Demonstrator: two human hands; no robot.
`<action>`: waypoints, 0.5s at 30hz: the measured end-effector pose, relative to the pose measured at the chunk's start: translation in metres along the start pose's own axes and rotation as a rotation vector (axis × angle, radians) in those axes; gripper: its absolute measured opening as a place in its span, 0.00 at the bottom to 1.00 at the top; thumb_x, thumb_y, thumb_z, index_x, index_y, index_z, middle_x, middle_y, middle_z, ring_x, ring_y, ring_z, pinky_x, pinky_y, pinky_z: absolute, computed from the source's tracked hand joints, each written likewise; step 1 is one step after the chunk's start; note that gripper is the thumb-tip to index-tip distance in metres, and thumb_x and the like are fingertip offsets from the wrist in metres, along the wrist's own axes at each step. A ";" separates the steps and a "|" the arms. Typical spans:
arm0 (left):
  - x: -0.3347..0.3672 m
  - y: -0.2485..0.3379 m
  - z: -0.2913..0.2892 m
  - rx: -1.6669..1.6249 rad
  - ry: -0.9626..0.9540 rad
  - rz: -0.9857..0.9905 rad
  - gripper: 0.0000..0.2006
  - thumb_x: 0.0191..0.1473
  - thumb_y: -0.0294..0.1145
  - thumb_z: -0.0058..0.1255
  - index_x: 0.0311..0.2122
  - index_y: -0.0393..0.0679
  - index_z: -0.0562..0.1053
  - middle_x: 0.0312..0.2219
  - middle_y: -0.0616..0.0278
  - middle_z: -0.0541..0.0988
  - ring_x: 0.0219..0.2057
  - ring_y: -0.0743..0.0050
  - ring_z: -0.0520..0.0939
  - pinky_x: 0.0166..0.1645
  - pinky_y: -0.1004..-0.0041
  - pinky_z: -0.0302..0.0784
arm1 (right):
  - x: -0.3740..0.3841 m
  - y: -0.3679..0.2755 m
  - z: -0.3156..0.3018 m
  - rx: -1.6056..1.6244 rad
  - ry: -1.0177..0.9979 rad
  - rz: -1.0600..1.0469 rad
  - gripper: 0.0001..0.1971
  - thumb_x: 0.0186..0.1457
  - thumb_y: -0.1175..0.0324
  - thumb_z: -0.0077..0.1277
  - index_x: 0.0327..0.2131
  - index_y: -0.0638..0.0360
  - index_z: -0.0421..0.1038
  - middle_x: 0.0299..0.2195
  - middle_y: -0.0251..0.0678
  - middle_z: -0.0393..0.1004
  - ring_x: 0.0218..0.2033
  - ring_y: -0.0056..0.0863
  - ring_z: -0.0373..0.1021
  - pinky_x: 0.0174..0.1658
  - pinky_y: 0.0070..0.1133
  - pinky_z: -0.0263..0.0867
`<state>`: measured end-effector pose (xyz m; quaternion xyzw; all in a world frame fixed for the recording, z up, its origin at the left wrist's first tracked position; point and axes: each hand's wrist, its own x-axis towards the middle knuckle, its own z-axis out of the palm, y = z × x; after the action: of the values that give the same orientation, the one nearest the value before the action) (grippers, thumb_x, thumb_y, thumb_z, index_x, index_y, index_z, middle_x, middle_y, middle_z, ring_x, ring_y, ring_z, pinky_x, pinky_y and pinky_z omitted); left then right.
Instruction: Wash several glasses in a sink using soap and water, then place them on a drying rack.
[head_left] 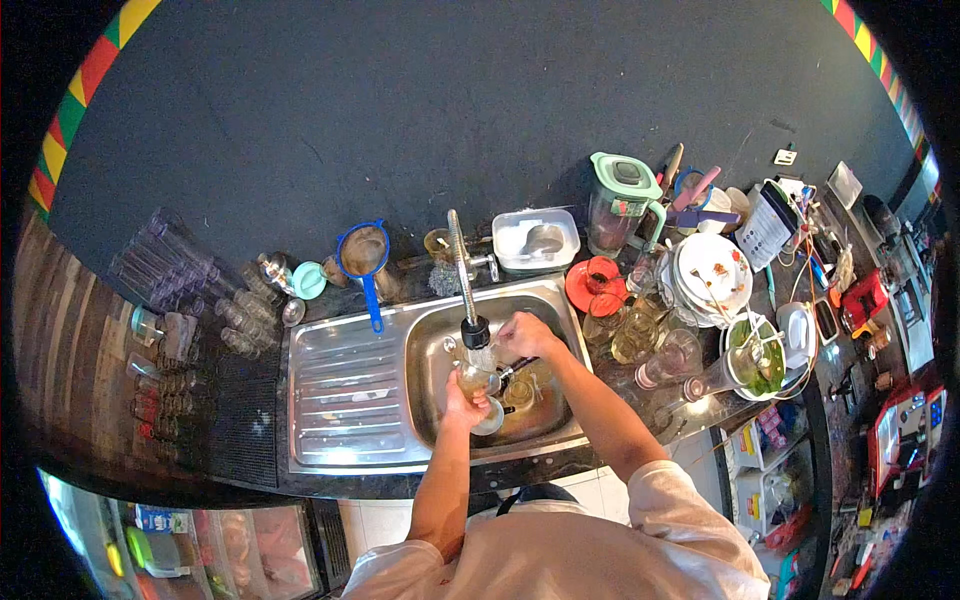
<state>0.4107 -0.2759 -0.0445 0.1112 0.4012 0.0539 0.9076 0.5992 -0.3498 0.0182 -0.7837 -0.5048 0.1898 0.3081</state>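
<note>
Over the sink basin (425, 345), my left hand (464, 404) grips a clear stemmed glass (480, 381) below the black spray head of the tap (474, 328). Water seems to run from the head onto the glass. To the right of the spray head is my right hand (528, 334), its fingers curled closed; whatever they hold, if anything, is hidden. Another piece of clear glassware (521, 388) lies in the basin under my hands.
Left lies the ribbed drainboard (345, 395), with rows of glasses (245, 325) beyond it. A blue-rimmed strainer (364, 252) and a white tub (536, 240) stand behind the sink. To the right are stacked white plates (715, 270), a green-lidded blender jug (620, 205) and used glasses (672, 355).
</note>
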 end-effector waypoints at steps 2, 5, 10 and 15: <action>-0.001 0.002 0.003 0.001 0.020 -0.024 0.30 0.45 0.63 0.33 0.25 0.38 0.65 0.07 0.70 0.57 0.08 0.81 0.56 0.15 0.80 0.51 | -0.002 -0.005 -0.008 0.004 -0.174 0.011 0.10 0.37 0.63 0.51 0.25 0.56 0.75 0.20 0.45 0.71 0.21 0.31 0.70 0.29 0.26 0.65; -0.002 0.000 0.005 -0.010 0.029 -0.033 0.30 0.45 0.63 0.33 0.25 0.38 0.65 0.07 0.70 0.57 0.09 0.80 0.56 0.15 0.80 0.51 | -0.004 -0.002 -0.006 0.057 -0.199 0.005 0.10 0.38 0.63 0.52 0.26 0.56 0.75 0.20 0.44 0.72 0.21 0.32 0.70 0.29 0.25 0.65; 0.002 0.004 0.001 -0.032 0.031 -0.063 0.30 0.45 0.62 0.35 0.26 0.38 0.65 0.08 0.69 0.57 0.09 0.79 0.56 0.15 0.80 0.52 | -0.002 0.011 0.004 0.059 -0.304 -0.001 0.09 0.39 0.63 0.52 0.26 0.55 0.75 0.20 0.44 0.72 0.20 0.33 0.69 0.28 0.25 0.64; -0.005 0.007 0.006 -0.060 0.113 -0.094 0.29 0.44 0.63 0.36 0.26 0.39 0.64 0.09 0.68 0.58 0.09 0.79 0.57 0.16 0.80 0.53 | -0.009 0.006 0.001 0.135 -0.232 0.044 0.10 0.38 0.63 0.53 0.26 0.55 0.75 0.22 0.43 0.73 0.21 0.31 0.69 0.28 0.26 0.64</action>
<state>0.4119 -0.2705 -0.0355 0.0617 0.4550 0.0293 0.8879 0.5990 -0.3600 0.0133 -0.7450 -0.5058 0.3195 0.2952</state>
